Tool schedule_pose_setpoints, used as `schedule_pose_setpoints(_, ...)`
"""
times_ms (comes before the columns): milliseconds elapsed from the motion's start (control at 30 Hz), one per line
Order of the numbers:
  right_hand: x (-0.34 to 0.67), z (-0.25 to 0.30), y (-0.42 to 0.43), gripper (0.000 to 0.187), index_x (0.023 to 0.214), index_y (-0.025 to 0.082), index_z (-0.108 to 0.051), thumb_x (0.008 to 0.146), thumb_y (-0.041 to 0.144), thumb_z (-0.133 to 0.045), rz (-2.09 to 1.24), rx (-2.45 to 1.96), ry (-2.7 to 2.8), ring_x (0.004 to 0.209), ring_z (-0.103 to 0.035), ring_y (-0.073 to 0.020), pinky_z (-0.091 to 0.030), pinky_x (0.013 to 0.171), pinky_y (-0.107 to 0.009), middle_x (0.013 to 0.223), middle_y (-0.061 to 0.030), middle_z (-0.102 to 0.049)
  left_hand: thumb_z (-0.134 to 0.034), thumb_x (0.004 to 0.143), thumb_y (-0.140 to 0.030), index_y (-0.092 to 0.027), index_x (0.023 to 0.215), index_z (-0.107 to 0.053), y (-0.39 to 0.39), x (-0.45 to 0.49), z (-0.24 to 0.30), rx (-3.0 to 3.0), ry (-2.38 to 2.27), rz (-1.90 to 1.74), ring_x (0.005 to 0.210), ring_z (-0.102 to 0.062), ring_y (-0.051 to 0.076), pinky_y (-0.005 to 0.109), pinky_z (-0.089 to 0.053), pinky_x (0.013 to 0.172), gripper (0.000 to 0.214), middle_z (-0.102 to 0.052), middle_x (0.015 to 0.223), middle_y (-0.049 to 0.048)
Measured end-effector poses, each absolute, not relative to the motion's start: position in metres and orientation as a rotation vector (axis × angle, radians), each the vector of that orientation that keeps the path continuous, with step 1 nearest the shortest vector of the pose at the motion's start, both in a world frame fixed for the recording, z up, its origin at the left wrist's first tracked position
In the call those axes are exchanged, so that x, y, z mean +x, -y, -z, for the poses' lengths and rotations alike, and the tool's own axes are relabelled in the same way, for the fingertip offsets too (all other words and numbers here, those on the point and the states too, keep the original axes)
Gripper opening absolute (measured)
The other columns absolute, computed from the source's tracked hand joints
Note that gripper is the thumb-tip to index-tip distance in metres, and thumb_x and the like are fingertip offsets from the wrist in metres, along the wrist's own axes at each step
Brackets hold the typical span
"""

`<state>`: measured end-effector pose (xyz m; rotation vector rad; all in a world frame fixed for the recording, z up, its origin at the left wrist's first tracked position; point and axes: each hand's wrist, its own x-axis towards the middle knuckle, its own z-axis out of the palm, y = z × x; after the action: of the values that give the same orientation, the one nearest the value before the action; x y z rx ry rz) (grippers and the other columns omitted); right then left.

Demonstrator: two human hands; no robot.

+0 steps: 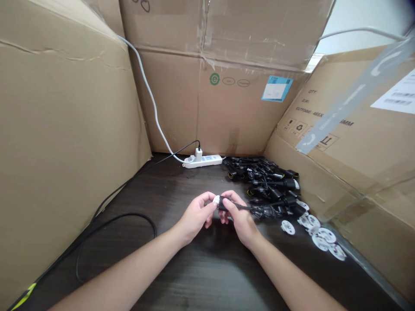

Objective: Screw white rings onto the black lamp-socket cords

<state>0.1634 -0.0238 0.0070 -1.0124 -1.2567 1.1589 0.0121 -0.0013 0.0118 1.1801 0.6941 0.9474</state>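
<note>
item: a small black plastic lamp socket [222,204] with a white plastic ring [216,200] at its left end and a thin black cord [241,207] running right
left hand: the left hand [196,214] is nearly closed, its fingers pinching the ring end
right hand: the right hand [239,214] is nearly closed, gripping the black socket body between thumb and fingers
position: the socket is held between both hands, above the table, at the centre of the view
nearby: a heap of black corded sockets [262,183] lies at 2 o'clock; loose flat white plastic rings [319,235] lie at 4 o'clock
surface: a dark wood-grain table [194,190]
room: a white power strip [202,161] with a white plug adapter [198,154] at 12 o'clock; a looped thick black cable [116,229] at 9 o'clock; brown cardboard cartons [227,86] wall the left, back and right
</note>
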Motion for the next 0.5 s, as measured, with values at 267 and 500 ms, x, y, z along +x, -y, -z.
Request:
schedule_pose_setpoints(267,0.1635,-0.0054,0.023,0.032,0.093,0.021,-0.056,0.088,0.052,-0.063,-1.154,-1.014,1.257,0.047,-0.055,-0.0117,-0.039,0.045,-0.022,0.062,0.0045,-0.059,-0.068,0.082,-0.051,-0.016,0.089,-0.058,0.0029,0.0123,-0.0139,1.183,-0.703,-0.951,0.041,-0.036,0.006,0.018,-0.034,0.04,0.037,-0.046,0.05,-0.0085)
schedule_pose_setpoints(500,0.1638,-0.0059,0.0238,0.033,0.096,0.022,-0.055,0.089,0.053,-0.061,-1.173,-1.016,1.245,0.047,-0.056,-0.0124,-0.04,0.045,-0.022,0.062,0.0042,-0.059,-0.067,0.082,-0.049,-0.017,0.087,-0.057,0.0011,0.0124,-0.0126,1.127,-0.727,-0.992,0.04,-0.034,0.007,0.018,-0.034,0.04,0.034,-0.042,0.047,-0.0094)
